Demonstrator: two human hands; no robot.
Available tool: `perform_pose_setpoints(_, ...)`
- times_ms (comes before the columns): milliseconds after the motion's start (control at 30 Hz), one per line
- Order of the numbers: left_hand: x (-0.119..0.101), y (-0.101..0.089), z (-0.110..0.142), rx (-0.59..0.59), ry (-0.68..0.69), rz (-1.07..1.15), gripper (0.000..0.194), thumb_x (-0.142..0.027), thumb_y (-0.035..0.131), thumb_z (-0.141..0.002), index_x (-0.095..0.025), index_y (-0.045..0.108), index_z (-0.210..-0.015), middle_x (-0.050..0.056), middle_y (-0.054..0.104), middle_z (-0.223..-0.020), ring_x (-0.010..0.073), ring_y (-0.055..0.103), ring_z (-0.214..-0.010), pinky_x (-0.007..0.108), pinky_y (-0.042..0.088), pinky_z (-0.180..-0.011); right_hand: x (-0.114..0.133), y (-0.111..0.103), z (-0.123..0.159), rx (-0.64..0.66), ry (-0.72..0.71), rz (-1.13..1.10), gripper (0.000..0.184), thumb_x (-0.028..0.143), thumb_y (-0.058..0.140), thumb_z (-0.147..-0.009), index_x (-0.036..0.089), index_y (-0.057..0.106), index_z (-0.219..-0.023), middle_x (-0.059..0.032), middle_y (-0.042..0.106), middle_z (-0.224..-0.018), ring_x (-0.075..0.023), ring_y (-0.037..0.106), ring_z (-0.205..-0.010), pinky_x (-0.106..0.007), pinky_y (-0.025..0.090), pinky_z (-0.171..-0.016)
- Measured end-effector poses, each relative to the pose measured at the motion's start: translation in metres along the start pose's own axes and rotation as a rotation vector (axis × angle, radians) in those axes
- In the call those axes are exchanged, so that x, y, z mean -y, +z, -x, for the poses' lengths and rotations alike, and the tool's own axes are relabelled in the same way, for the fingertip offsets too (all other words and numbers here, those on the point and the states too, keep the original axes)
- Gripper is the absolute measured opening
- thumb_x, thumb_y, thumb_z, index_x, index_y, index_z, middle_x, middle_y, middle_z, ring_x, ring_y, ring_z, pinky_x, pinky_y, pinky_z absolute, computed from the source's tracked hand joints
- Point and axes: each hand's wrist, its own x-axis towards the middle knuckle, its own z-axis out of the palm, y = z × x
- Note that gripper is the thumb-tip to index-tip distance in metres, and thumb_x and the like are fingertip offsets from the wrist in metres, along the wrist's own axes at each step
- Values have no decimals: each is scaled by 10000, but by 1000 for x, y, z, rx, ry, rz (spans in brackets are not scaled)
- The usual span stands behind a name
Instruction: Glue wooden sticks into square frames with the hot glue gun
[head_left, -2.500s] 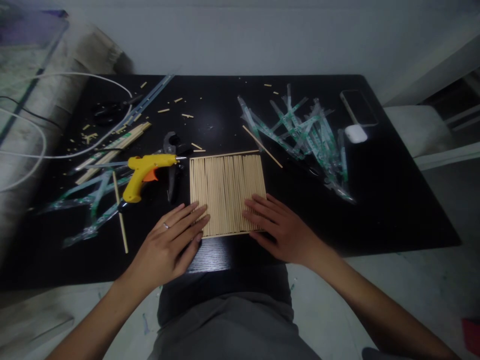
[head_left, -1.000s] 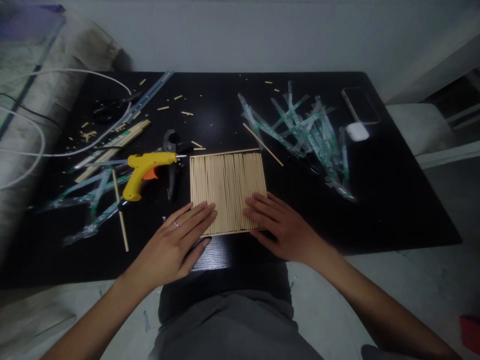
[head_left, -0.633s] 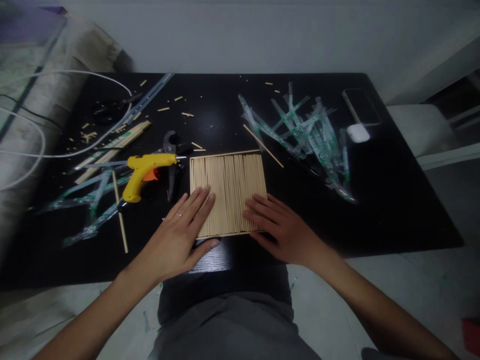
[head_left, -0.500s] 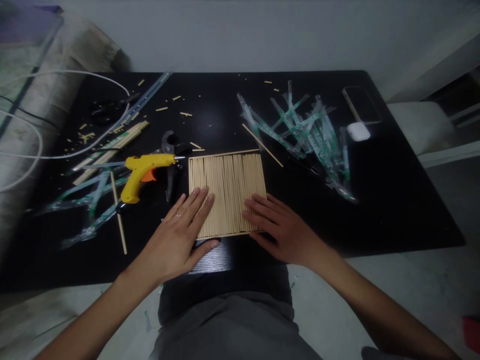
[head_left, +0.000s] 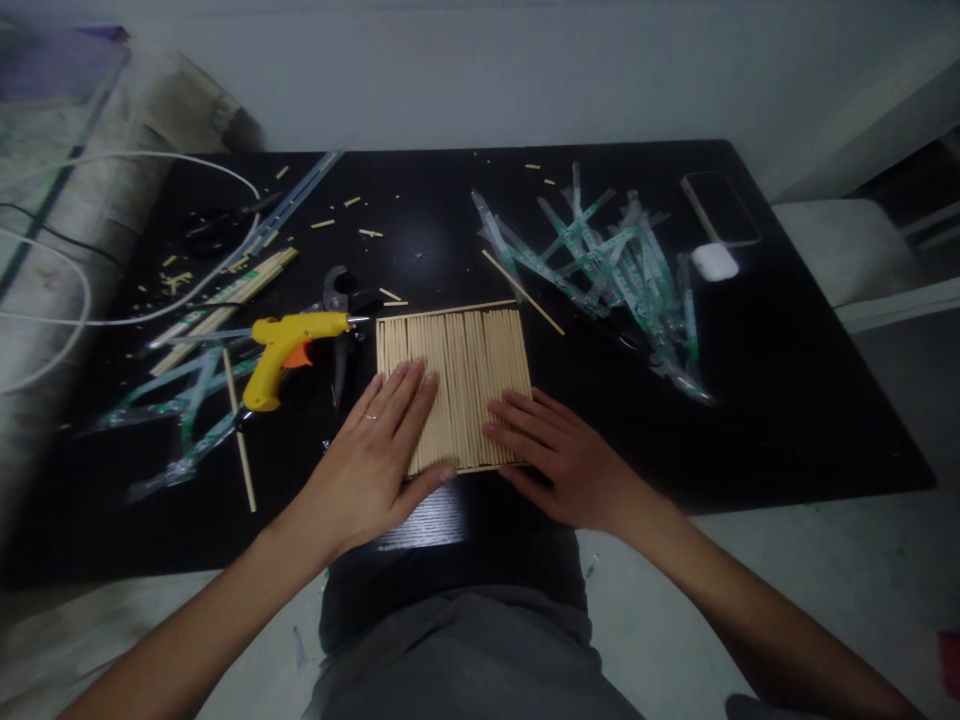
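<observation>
Head camera: the stick panel (head_left: 461,370) lies flat on the black table (head_left: 780,420), its rows filled side by side between two edge strips — a few slim gaps show, and whether all is glued, I cannot tell. The left hand (head_left: 367,470) rests on the panel's left part, fingers nearly together, thumb apart by the near edge; the right hand (head_left: 585,470), fingers slightly spread, touches its right part — neither pinches anything. Left of the panel lies the yellow glue gun (head_left: 277,350).

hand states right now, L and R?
Left: open, fingers spread flat on the stick panel, gripping nothing.
Right: open, fingers resting on the panel's right side, gripping nothing.
</observation>
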Motion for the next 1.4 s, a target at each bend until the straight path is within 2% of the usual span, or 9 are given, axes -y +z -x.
perform_pose_setpoints(133,1,8,1,1,-1,-30,945,-647,474,-1044,-109,78,-1714,234,192,-1764,393,202,-1642,620,258,-1312,0,0,0,3,-1,-3,485,285,605,-1062,216,539,-1537,-124,601,-1563,-266,472,-1538,-561,438,-1259)
perform_pose_setpoints(300,-2,5,-3,-12,11,-19,948,-656,490,-1033,-98,124,-1706,242,212,-1757,411,203,-1639,643,256,-1302,0,0,0,0,8,-2,504,290,599,-1064,240,516,-1559,-108,594,-1572,-258,458,-1546,-556,424,-1270)
perform_pose_setpoints(433,-8,1,-28,-6,115,-38,898,-623,462,-1055,-46,183,-1684,258,242,-1742,388,186,-1646,608,222,-1325,0,0,-1,3,-5,19,473,291,591,-1068,218,539,-1532,-109,596,-1570,-255,462,-1545,-542,428,-1272)
perform_pose_setpoints(600,-11,6,-67,39,214,-56,877,-670,310,-1079,-1,283,-1645,231,293,-1729,343,184,-1652,543,181,-1351,0,2,0,-9,-11,24,442,288,614,-1052,138,589,-1467,-144,610,-1551,-280,489,-1527,-546,437,-1264)
perform_pose_setpoints(700,-8,10,-77,77,240,-50,890,-676,264,-1081,23,303,-1631,242,284,-1727,342,184,-1651,534,186,-1350,1,2,-1,-16,-13,28,408,287,620,-1048,118,627,-1419,-149,600,-1560,-291,489,-1526,-541,428,-1271)
perform_pose_setpoints(967,-2,17,-75,89,259,-67,876,-648,317,-1084,29,272,-1638,246,267,-1733,334,162,-1656,526,183,-1355,2,-2,-3,25,11,33,358,291,570,-1069,145,663,-1382,-129,608,-1554,-298,518,-1503,-543,454,-1252)
perform_pose_setpoints(1167,-3,18,-76,71,258,-74,883,-647,291,-1088,46,272,-1634,256,272,-1728,341,180,-1652,529,202,-1349,1,-1,-2,24,23,-10,386,296,592,-1063,151,634,-1418,-116,600,-1563,-282,494,-1522,-538,426,-1275)
perform_pose_setpoints(1300,-3,19,-76,54,262,-59,864,-635,268,-1094,43,285,-1631,262,275,-1724,339,188,-1651,546,226,-1340,0,-4,-2,45,64,-76,511,324,617,-1055,140,521,-1522,-114,597,-1570,-245,471,-1539,-511,374,-1310)
perform_pose_setpoints(1400,-3,20,-76,38,262,-52,870,-643,288,-1089,39,296,-1629,266,272,-1724,342,188,-1651,550,230,-1339,-1,-8,-2,67,133,-172,609,354,645,-1042,196,432,-1590,-89,591,-1581,-217,480,-1533,-495,361,-1318)
